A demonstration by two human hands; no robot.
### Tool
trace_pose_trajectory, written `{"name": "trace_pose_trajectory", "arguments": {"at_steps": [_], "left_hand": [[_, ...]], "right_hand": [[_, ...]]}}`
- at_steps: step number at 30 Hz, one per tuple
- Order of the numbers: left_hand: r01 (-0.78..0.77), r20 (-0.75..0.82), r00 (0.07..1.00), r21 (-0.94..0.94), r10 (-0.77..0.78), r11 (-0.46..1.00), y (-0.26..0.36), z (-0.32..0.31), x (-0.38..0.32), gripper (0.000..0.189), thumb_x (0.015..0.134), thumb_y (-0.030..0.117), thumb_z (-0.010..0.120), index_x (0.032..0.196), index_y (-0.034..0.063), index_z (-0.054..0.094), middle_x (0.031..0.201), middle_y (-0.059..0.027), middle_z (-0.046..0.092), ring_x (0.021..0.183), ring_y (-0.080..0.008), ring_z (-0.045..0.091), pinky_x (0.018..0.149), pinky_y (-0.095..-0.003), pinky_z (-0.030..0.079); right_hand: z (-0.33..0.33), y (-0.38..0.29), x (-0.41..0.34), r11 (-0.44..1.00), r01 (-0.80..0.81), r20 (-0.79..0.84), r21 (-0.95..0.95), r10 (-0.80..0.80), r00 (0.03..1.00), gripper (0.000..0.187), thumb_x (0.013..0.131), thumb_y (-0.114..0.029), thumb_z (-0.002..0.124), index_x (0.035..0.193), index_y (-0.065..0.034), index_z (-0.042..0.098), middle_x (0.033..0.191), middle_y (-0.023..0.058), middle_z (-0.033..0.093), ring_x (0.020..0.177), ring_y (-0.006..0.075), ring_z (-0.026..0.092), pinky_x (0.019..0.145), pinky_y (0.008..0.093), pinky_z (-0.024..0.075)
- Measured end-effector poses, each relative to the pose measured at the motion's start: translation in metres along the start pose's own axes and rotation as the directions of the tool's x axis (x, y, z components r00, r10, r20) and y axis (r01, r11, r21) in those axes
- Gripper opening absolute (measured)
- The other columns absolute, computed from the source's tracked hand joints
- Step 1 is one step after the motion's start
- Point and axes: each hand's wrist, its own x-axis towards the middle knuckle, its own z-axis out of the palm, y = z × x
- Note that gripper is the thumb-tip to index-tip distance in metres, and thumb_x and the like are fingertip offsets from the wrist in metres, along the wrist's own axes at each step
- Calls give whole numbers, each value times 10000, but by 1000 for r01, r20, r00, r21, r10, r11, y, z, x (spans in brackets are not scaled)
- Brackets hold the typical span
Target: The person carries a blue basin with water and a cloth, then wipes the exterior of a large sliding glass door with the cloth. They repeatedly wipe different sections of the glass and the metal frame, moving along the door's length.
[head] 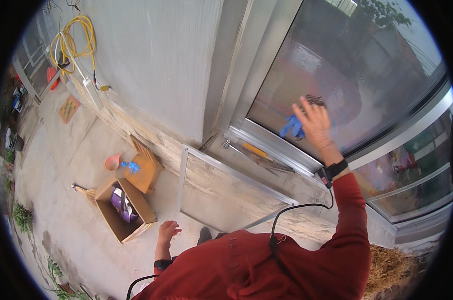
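My right hand (315,122) is raised against the window pane (365,71), its palm pressing a blue cloth (293,126) and something dark and crumpled (315,100) to the glass. Much of both lies hidden behind the hand. Low at the left of my body hangs my left hand (169,229), fingers loosely curled, with no held thing visible. Below the pane, a yellow-handled tool (255,149) and a metal binder clip (226,143) lie on the sill. A framed window screen (226,187) leans against the wall beneath.
A cardboard box (147,210) holding a purple-and-white item stands on the concrete floor beside a wooden chair (142,176) with blue gloves (130,167) on it. Near them are a pink dipper (113,162) and a straw broom (84,191). A yellow cable coil (92,37) hangs on the wall.
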Motion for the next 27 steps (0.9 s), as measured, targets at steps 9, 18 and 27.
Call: {"name": "trace_pose_trajectory", "arguments": {"at_steps": [9,18,27], "left_hand": [[21,-83,996,30,-19,999,29,1,-4,253,915,226,622,1059,19,636,944,-87,695,763,-173,710,626,-246,490],[77,-36,997,127,-73,989,29,17,-11,266,914,225,623,1070,9,633,959,-94,691,774,-184,710,634,-247,492],[92,-32,995,103,-89,990,18,28,-33,258,907,221,625,1054,9,641,943,-87,686,766,-181,707,634,-251,487]], "right_hand": [[-46,53,52,896,-444,-514,10,385,766,622,693,-44,640,1304,-147,581,1385,120,500,1076,315,520,948,450,392],[84,-82,22,970,122,-162,212,-89,983,528,792,-105,591,1315,-157,551,1457,79,452,1136,247,528,966,383,425],[58,-32,-84,968,178,56,179,-190,980,490,814,-118,576,1302,-140,549,1446,65,472,1189,218,518,999,367,425]]}}
